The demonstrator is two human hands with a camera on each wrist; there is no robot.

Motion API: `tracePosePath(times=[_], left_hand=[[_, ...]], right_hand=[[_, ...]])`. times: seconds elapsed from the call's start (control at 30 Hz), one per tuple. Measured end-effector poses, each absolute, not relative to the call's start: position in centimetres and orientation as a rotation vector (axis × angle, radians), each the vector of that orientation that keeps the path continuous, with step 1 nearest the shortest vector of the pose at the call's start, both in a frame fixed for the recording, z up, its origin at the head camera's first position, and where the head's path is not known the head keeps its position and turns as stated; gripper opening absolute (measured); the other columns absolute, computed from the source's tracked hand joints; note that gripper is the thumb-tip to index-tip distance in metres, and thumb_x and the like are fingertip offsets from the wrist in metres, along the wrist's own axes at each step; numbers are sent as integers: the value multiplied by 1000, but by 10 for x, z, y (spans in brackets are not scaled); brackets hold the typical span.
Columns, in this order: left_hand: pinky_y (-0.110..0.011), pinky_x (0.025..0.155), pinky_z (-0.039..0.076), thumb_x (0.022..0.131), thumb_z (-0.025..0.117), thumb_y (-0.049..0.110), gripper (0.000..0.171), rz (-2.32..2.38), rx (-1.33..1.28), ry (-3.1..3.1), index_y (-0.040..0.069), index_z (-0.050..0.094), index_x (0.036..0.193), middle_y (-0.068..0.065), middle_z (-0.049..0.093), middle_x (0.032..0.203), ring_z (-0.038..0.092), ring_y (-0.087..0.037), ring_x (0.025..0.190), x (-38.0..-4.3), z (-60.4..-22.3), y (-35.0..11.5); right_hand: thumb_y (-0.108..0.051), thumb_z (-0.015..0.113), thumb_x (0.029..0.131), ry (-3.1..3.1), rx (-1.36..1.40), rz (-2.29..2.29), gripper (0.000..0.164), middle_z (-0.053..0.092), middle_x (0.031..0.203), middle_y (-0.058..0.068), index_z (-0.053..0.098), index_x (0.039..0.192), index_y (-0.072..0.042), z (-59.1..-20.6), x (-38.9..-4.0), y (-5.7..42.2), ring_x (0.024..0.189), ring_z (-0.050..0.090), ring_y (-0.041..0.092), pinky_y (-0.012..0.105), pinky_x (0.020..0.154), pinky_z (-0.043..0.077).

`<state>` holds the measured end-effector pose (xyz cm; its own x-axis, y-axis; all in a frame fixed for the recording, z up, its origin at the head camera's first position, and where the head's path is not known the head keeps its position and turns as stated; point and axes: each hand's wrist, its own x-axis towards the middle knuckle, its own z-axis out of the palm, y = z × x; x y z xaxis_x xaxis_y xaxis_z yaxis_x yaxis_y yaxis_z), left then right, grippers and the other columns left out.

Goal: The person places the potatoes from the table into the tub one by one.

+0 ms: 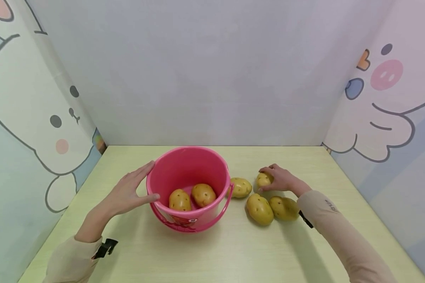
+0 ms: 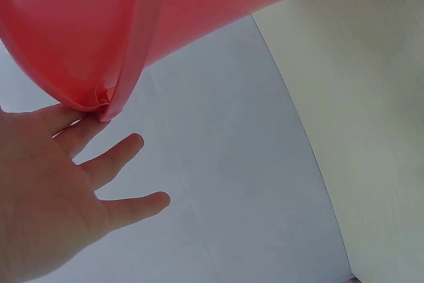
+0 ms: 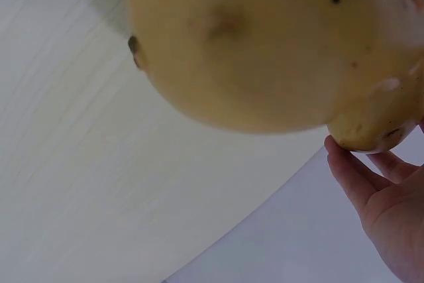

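Observation:
A pink bucket (image 1: 194, 167) stands on the table with two potatoes (image 1: 180, 200) inside. My left hand (image 1: 129, 192) spreads its straight fingers against the bucket's left side, fingertips at the rim and thumb at the front edge. In the left wrist view, that hand (image 2: 59, 183) touches the rim beside the handle joint. To the right of the bucket, my right hand (image 1: 279, 179) grips a potato (image 1: 264, 179) between thumb and fingers. The right wrist view shows this potato (image 3: 364, 127) at the fingertips, partly hidden behind a nearer potato (image 3: 245, 51).
Three more potatoes lie on the pale table (image 1: 198, 259): one against the bucket's right side (image 1: 241, 188), and a front pair, left (image 1: 260, 210) and right (image 1: 284, 208), below my right hand. The bucket's handle (image 1: 226, 204) hangs down at the front. Walls (image 1: 212, 78) enclose the table's back and sides.

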<state>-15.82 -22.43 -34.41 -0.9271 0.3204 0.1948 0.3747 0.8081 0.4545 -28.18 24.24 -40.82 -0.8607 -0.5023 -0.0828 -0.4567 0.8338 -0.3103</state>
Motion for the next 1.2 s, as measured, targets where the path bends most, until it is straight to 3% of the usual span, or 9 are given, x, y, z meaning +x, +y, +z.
tracePosePath(times=[0.37, 0.8, 1.2], left_hand=[[-61, 86, 30, 71, 69, 41, 89, -756, -559, -2888, 11, 22, 141, -13, 28, 139, 29, -34, 120, -159, -343, -223], [-62, 86, 29, 71, 66, 46, 89, -751, -570, -2879, 11, 23, 140, -13, 29, 138, 30, -34, 119, -158, -343, -223], [-62, 86, 29, 71, 65, 48, 89, -751, -567, -2884, 11, 23, 140, -13, 29, 138, 30, -34, 120, -158, -343, -224]], right_hand=[[-48, 70, 68, 2898, -883, -458, 67, 43, 110, 19, 50, 120, -10, -379, -273, 243, 85, 50, 30, 47, 71, 43], [-46, 71, 68, 2895, -1004, -397, 66, 42, 117, 19, 50, 122, -15, -349, -258, 236, 90, 50, 30, 46, 74, 43], [-53, 69, 66, 2903, -1154, -330, 69, 43, 118, 16, 51, 122, -17, -321, -243, 225, 93, 49, 27, 41, 73, 44]])
